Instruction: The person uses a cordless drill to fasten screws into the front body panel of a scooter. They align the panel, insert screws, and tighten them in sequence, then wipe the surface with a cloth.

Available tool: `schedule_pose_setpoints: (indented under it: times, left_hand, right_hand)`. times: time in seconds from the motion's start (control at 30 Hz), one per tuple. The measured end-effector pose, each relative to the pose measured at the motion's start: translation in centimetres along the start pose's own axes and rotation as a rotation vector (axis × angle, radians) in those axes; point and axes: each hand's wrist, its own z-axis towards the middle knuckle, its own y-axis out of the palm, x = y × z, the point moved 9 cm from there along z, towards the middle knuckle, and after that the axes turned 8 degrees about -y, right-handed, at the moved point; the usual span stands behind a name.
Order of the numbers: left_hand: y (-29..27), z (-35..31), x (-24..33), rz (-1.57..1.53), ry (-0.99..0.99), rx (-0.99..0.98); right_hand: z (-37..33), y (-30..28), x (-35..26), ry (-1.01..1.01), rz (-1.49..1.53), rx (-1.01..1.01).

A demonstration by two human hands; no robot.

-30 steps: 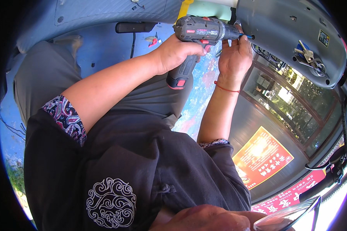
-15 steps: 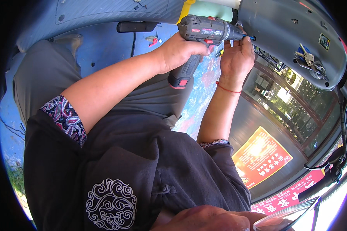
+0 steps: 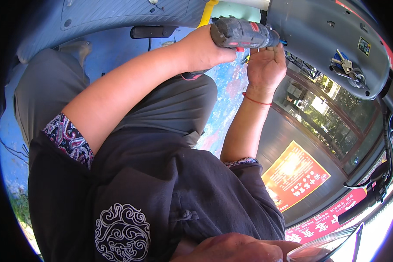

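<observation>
My left hand (image 3: 205, 50) is closed around the grip of a dark grey cordless drill (image 3: 242, 34) with red accents. The drill lies level and points right; its grip is mostly hidden behind my hand, and the battery base shows below my wrist. Its front end meets the edge of a grey plastic panel (image 3: 310, 41), where a short blue bit (image 3: 283, 42) enters a round hole. My right hand (image 3: 267, 70), palm toward me, has its fingers pinched up around the bit just ahead of the chuck. A red cord circles that wrist.
Keys (image 3: 346, 65) hang from the panel's lock at right. Below stand a metal-framed glass cabinet and an orange poster (image 3: 297, 174). A ribbed grey footboard (image 3: 131, 13) crosses the top left, with a black pedal-like piece (image 3: 153, 32) beneath. My bent knees are over a blue floor.
The drill has rolled about its length, so its grip and battery are now mostly hidden by my left hand. It has moved slightly right, nearer the panel, and less of the bit shows.
</observation>
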Motion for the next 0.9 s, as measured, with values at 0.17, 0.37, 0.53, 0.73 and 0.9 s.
schedule_pose_setpoints:
  times: [0.17, 0.37, 0.53, 0.73, 0.9]
  left_hand:
    - [-0.4, 0.0, -0.1, -0.103, 0.038, 0.058]
    - [-0.8, -1.4, -2.9, -0.426, -0.099, 0.081]
    - [-0.1, -1.9, -3.9, -0.53, -0.16, 0.021]
    - [0.4, -1.7, -3.3, -0.517, -0.176, 0.005]
    - [0.3, -1.1, -1.8, -0.443, -0.072, 0.018]
  right_hand:
    - [-0.1, 0.3, 0.2, 0.022, 0.034, -0.001]
    - [-1.5, -0.2, 2.9, 0.115, 0.049, 0.031]
    - [-1.8, 0.7, 2.2, 0.048, 0.014, 0.028]
    - [-1.4, 0.2, 1.1, 0.029, -0.014, 0.065]
    - [-0.7, 0.5, 0.3, 0.001, -0.023, 0.066]
